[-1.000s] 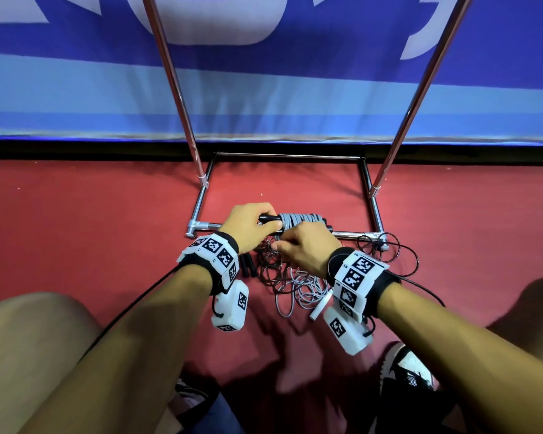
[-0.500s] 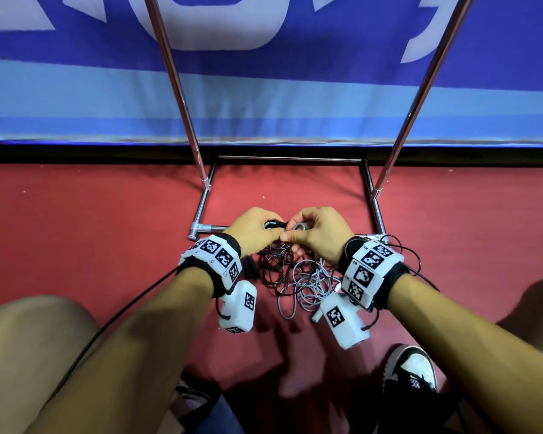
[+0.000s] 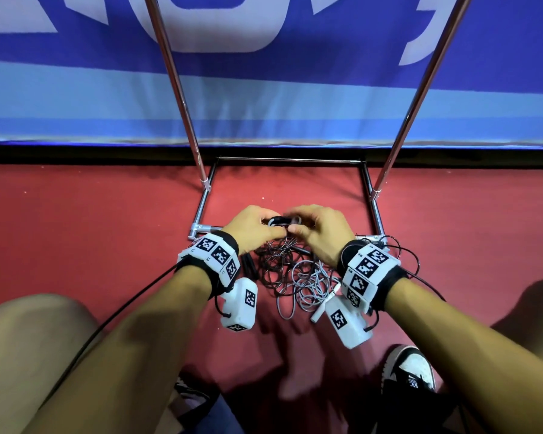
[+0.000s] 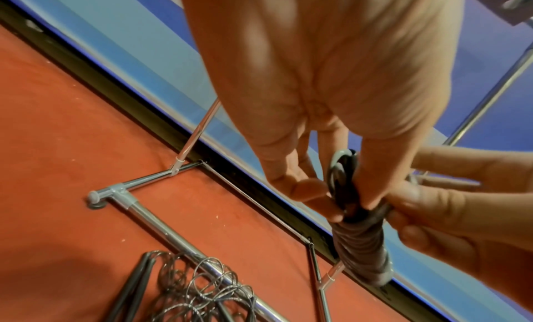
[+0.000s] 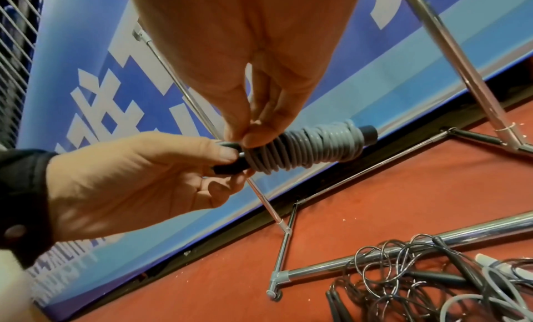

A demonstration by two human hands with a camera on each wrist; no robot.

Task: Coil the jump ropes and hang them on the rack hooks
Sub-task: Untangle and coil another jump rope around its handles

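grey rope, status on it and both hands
Left hand grips the black handles. Right hand pinches the grey rope wound round them. Not hung yet. Tangled ropes lie over the rack's base bar.

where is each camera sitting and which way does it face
Head: worn on the head, looking down at the red floor and chrome rack base; both forearms, both hands, knees and a shoe show.
Left wrist: under the left hand, looking along its fingers toward the blue banner.
Right wrist: under the right hand, facing the left hand.
Shared: both wrist views show the grey rope wound round black handles, pinched by both hands.
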